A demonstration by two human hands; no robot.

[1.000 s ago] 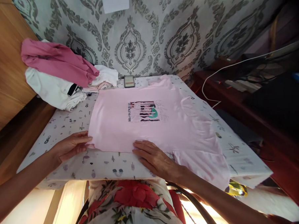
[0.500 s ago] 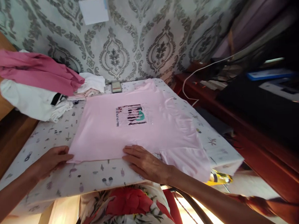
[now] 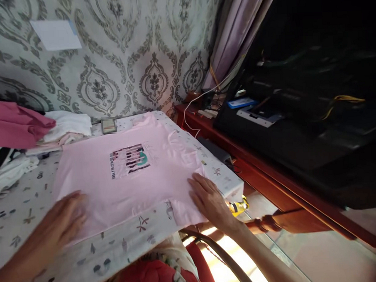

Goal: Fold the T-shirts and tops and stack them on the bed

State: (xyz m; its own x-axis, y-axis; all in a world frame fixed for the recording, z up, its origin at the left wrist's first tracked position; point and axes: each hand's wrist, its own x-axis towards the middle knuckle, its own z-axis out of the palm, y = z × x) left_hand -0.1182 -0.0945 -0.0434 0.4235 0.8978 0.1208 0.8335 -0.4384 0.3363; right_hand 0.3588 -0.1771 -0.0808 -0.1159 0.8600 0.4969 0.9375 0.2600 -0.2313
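Observation:
A pale pink T-shirt (image 3: 97, 195) with a printed picture on its front lies spread over the table, its neck end toward the right. My right hand (image 3: 211, 202) rests at the near sleeve and shoulder side, fingers stretched out over the cloth. Over the shirt's hem end at the left is my left hand (image 3: 66, 217), smeared by motion. Its fingers look loosely extended, and I see nothing held in it. Whether it touches the fabric I cannot tell. Small wrinkles show around the collar and sleeves.
A patterned white cloth covers the table (image 3: 114, 248). Folded white clothes (image 3: 71, 123) and a dark pink garment (image 3: 15, 121) lie at the left back, near a small box (image 3: 109, 125). A red-brown wooden stand (image 3: 272, 208) with a large black screen (image 3: 300, 152) stands at the right.
My view has turned to the right. My right hand has moved from the near edge to the sleeve end. My left hand has let go of the hem corner and lies further over the shirt.

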